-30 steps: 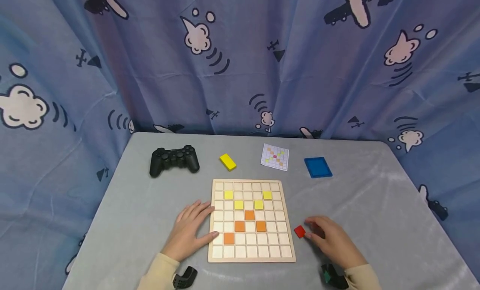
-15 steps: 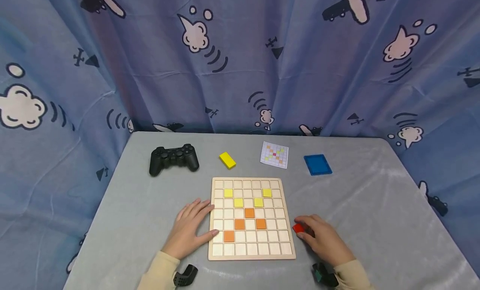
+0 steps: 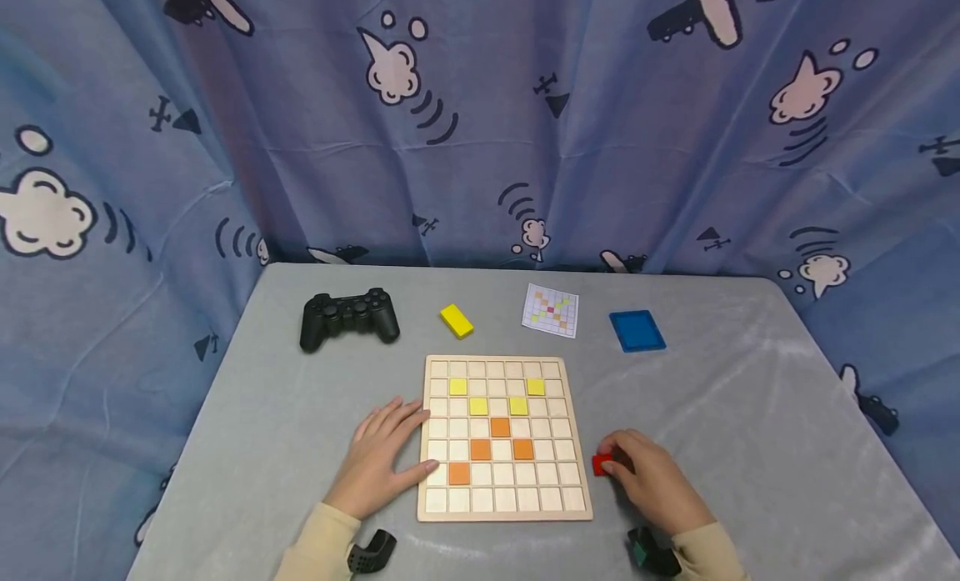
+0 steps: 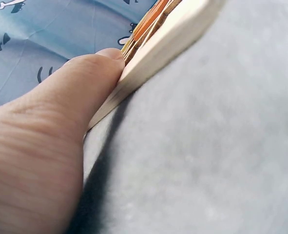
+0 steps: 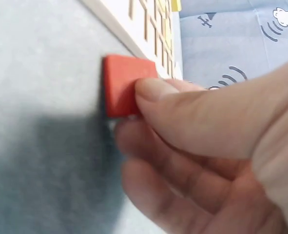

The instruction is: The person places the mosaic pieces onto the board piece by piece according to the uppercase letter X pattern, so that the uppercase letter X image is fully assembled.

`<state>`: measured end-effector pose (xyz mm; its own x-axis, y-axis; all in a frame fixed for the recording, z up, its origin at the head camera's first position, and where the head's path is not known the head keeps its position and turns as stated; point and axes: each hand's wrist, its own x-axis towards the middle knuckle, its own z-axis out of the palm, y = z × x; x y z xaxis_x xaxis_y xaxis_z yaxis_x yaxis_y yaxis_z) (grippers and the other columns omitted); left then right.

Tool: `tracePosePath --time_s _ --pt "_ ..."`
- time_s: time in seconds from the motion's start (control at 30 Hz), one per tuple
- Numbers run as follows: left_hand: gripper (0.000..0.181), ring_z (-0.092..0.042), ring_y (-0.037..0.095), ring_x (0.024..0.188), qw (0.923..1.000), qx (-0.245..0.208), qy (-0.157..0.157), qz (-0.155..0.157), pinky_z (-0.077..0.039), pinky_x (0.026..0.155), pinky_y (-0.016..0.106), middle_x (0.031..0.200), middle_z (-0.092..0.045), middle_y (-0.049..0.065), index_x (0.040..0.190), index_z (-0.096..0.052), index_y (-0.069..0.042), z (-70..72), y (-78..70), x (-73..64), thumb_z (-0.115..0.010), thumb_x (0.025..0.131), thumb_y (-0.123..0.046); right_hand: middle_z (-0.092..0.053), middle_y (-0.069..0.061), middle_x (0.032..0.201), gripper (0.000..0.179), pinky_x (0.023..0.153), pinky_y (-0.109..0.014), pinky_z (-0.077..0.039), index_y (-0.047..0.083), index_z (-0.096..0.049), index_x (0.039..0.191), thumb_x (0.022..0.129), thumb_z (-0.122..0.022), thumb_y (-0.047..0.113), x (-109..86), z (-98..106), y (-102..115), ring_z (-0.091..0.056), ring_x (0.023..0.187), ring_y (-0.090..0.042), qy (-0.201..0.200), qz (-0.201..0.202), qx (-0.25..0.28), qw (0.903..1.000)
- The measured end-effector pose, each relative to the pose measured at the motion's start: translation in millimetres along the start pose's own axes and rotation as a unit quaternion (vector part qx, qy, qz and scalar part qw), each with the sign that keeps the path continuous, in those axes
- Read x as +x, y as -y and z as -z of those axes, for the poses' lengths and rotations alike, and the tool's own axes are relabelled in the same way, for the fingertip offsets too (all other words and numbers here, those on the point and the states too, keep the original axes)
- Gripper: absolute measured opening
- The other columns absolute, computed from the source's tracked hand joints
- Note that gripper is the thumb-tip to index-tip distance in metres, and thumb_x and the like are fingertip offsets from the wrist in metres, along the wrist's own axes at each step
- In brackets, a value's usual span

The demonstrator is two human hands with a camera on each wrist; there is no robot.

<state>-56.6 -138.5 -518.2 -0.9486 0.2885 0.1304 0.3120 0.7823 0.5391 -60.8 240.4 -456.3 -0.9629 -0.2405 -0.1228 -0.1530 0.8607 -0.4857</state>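
A wooden grid board [image 3: 504, 516] lies in the middle of the table, with yellow tiles [image 3: 478, 407] and orange tiles [image 3: 481, 449] set in some of its squares. My left hand [image 3: 380, 464] rests spread along the board's left edge; in the left wrist view its thumb [image 4: 92, 73] presses on the wooden rim. Just right of the board, my right hand [image 3: 651, 477] pinches a small square red tile [image 3: 601, 464]. In the right wrist view, the thumb lies on the face of the red tile [image 5: 120, 85], the other fingers curled beneath.
Behind the board, from left to right, are a black game controller [image 3: 349, 318], a yellow block [image 3: 456, 321], a card printed with a coloured grid pattern [image 3: 551, 311] and a shallow blue tray [image 3: 637, 331]. A patterned blue curtain [image 3: 465, 147] hangs past the table's far edge.
My right hand has moved left to the red tile and gripped it, then shifted slightly back right with it, and the tile has turned. My left hand stays at the board's edge.
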Motion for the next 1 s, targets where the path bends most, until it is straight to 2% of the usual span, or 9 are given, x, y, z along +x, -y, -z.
tracePosePath --time_s 0.17,0.33,0.57,0.87,1.0 --pt "0.069 -0.028 0.023 0.143 1.0000 -0.001 0.001 0.001 -0.017 0.116 0.048 0.149 -0.042 -0.003 0.141 -0.049 -0.023 0.8 -0.8 -0.3 -0.064 0.084 -0.058 -0.062 0.005 0.090 0.018 0.071 -0.028 -0.054 0.014 -0.066 0.095 0.084 -0.069 0.001 -0.7 4.8 0.8 -0.062 0.084 -0.012 -0.021 0.048 0.000 0.9986" --pt "0.069 -0.028 0.024 0.143 1.0000 -0.004 0.002 -0.002 -0.017 0.116 0.049 0.149 -0.042 -0.003 0.141 -0.049 -0.023 0.8 -0.8 -0.4 -0.064 0.084 -0.058 -0.064 0.007 0.093 0.020 0.071 -0.026 -0.054 0.015 -0.068 0.100 0.084 -0.070 0.002 -0.1 4.2 5.3 -0.063 0.085 -0.009 -0.047 0.068 0.007 0.9965" --pt "0.069 -0.028 0.023 0.143 1.0000 -0.001 0.002 0.001 -0.017 0.116 0.048 0.149 -0.042 -0.004 0.141 -0.048 -0.024 -0.2 0.2 -0.9 -0.063 0.084 -0.058 -0.065 0.007 0.096 0.018 0.072 -0.025 -0.054 0.017 -0.068 0.100 0.086 -0.069 0.005 4.7 1.9 20.8 -0.059 0.084 -0.005 -0.020 0.058 0.028 0.9977" --pt "0.069 -0.028 0.023 0.143 1.0000 0.003 -0.003 -0.002 -0.017 0.116 0.047 0.149 -0.042 -0.005 0.141 -0.048 -0.024 -1.0 1.0 -0.6 -0.063 0.084 -0.059 -0.066 0.005 0.096 0.017 0.073 -0.026 -0.055 0.015 -0.067 0.096 0.084 -0.069 0.003 7.5 -10.8 33.4 -0.059 0.084 -0.006 0.004 0.137 0.063 0.9886" --pt "0.069 -0.028 0.023 0.143 1.0000 0.004 -0.005 -0.002 -0.016 0.117 0.046 0.149 -0.042 -0.005 0.141 -0.049 -0.024 -1.3 1.4 -1.1 -0.063 0.084 -0.059 -0.065 0.005 0.095 0.016 0.073 -0.025 -0.055 0.015 -0.067 0.095 0.085 -0.069 0.002 7.5 -16.2 37.5 -0.059 0.083 -0.005 0.017 0.140 0.069 0.9877"
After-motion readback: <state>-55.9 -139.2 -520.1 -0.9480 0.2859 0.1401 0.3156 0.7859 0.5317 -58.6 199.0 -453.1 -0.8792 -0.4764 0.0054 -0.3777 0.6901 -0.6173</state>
